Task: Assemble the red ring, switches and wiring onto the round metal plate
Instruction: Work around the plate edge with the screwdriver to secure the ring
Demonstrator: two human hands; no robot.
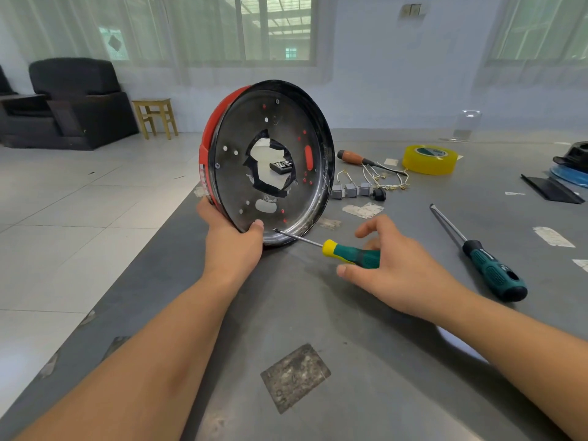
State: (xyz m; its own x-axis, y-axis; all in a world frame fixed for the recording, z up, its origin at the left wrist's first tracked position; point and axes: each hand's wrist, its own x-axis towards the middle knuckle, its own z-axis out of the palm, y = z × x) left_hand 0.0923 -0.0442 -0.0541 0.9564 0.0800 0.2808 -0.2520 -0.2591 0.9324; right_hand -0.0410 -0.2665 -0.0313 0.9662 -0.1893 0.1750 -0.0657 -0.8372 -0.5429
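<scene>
Left hand (234, 240) grips the upright, glossy round plate (270, 160), red ring (211, 138) behind it. Right hand (391, 265) loosely curls round a rubbery green-yellow screwdriver (346, 254), steel tip touching the plate's rim.

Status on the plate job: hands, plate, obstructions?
Left hand grips plate on edge. Right hand holds screwdriver, tip at lower rim. Nothing blocking.

Bright diffuse daylight from curtained windows (222, 27); soft shadows on bench (350, 313); wide-angle bowing at edges; background slightly hazy.
</scene>
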